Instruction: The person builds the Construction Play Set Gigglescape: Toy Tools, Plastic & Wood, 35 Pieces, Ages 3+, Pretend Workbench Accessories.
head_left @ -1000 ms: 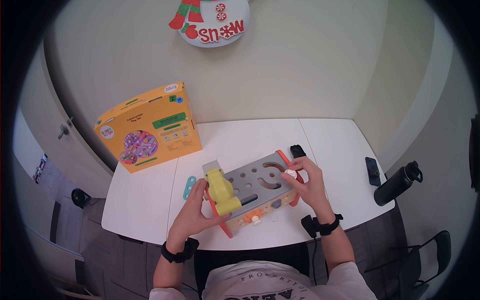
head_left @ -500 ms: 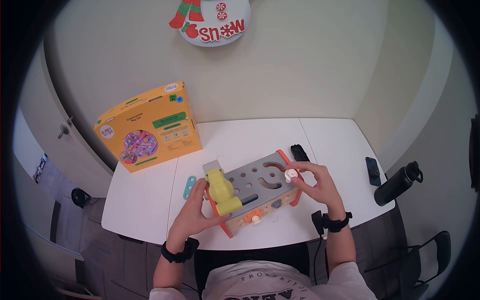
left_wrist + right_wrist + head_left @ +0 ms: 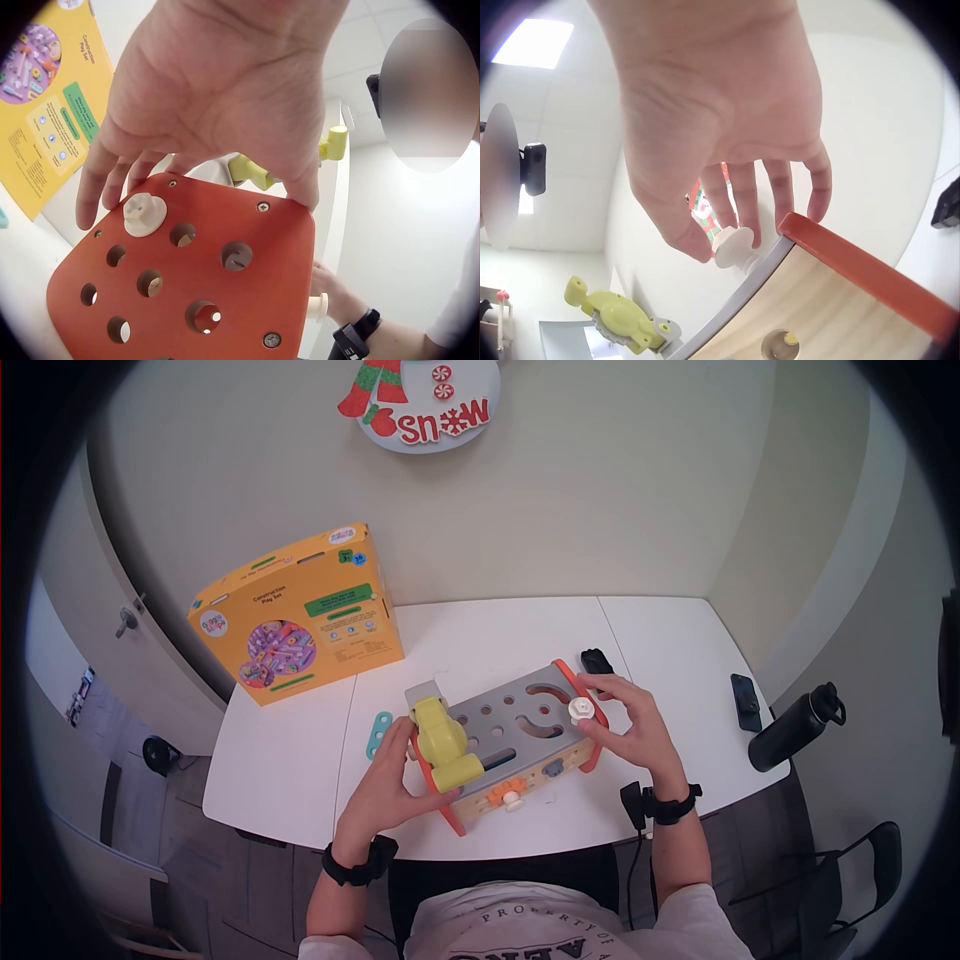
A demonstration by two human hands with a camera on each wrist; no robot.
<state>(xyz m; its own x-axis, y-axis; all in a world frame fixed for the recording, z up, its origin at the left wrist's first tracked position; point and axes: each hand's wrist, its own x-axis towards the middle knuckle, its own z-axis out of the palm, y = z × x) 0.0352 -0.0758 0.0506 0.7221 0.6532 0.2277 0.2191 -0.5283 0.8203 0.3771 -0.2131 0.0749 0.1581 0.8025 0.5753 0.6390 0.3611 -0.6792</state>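
Observation:
A toy workbench (image 3: 500, 712) with a grey, hole-punched top and red ends stands on the table. My left hand (image 3: 385, 785) holds its left end, fingers and thumb spread across the top of the red end panel (image 3: 217, 225). A white toy screw (image 3: 142, 214) sticks out of that panel. Beside the left hand, a yellow-green toy tool (image 3: 440, 740) with a grey toothed edge (image 3: 607, 330) lies on the top. At the right end, my right hand (image 3: 632, 725) has its thumb and fingers loosely around a white toy screw (image 3: 733, 246) standing in the top.
An orange gear (image 3: 507, 792) and a grey nut (image 3: 553, 768) sit on the bench's front. A teal strip (image 3: 379, 734) lies left of it. The yellow box (image 3: 300, 620) stands back left; a phone (image 3: 745, 702) and black bottle (image 3: 795, 728) are at right.
The right hand has loosened its pinch on the white screw and drawn slightly right, so the screw's head shows fully. The left hand and workbench stay in place.

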